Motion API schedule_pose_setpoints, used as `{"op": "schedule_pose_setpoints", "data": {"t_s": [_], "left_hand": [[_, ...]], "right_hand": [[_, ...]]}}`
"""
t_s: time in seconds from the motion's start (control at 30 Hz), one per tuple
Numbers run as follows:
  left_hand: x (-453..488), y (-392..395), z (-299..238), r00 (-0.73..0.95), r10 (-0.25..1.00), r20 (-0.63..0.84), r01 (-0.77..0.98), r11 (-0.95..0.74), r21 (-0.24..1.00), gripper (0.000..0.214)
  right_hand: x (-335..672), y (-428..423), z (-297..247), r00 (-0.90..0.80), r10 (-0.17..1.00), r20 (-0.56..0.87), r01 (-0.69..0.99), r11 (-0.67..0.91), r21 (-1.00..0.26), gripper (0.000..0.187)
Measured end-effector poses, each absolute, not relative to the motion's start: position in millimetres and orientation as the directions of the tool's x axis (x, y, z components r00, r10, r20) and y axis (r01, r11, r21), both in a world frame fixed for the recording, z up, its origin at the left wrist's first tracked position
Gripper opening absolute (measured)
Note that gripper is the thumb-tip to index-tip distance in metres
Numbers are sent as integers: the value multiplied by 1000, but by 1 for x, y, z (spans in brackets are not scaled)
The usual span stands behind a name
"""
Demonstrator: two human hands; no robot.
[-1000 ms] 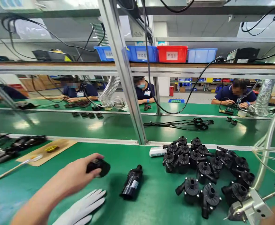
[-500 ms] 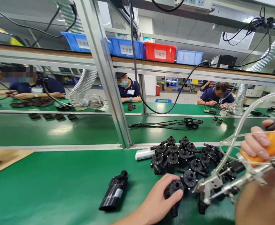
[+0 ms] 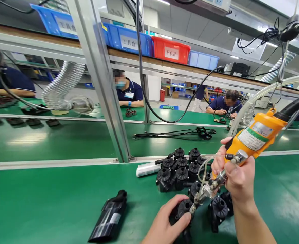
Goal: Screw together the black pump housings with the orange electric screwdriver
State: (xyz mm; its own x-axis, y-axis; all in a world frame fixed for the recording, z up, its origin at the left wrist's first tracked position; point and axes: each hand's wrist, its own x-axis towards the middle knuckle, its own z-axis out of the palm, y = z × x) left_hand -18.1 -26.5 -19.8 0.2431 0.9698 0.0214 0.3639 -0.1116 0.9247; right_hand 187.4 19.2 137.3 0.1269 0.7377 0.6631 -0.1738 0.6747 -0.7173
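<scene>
A green table (image 3: 50,200) fills the foreground, its far edge bordered by a pale metal rail; beyond it lies a second green surface (image 3: 162,149) bearing a bundle of black cables (image 3: 174,134). A slanting aluminium post (image 3: 98,81) rises from the rail toward a shelf, on which stand blue bins (image 3: 129,40) and a red bin (image 3: 171,50) with printed labels. Behind, co-workers in dark blue shirts sit at another green bench (image 3: 154,115), near a silver flexible duct (image 3: 65,81). On the table, a cluster of black pumps (image 3: 182,162) stands beside a white roll (image 3: 148,169); a black cylindrical part (image 3: 108,217) lies apart at left. The left hand (image 3: 168,218) steadies one black pump (image 3: 184,207) on the table, its grip narrowed around the pump's body, with thumb and forefinger at opposite sides of the top. The right hand (image 3: 238,176) is closed around an orange powered screwdriver (image 3: 256,134), held aslant beneath a metal hook (image 3: 276,93). The tool's metal tip (image 3: 193,207) overlaps the rim of the steadied pump, near the left thumb; whether it meets a screw cannot be told.
</scene>
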Motion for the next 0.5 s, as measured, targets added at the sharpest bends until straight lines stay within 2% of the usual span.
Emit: {"op": "schedule_pose_setpoints", "data": {"t_s": [0.27,0.5], "left_hand": [[-18,-26,-30,224,971,89,363,-168,917,41],[-18,-28,-35,195,970,143,361,-207,909,40]], "right_hand": [[178,20,130,114,764,636,-182,645,-742,47],[149,7,138,83,738,670,-86,675,-733,36]]}}
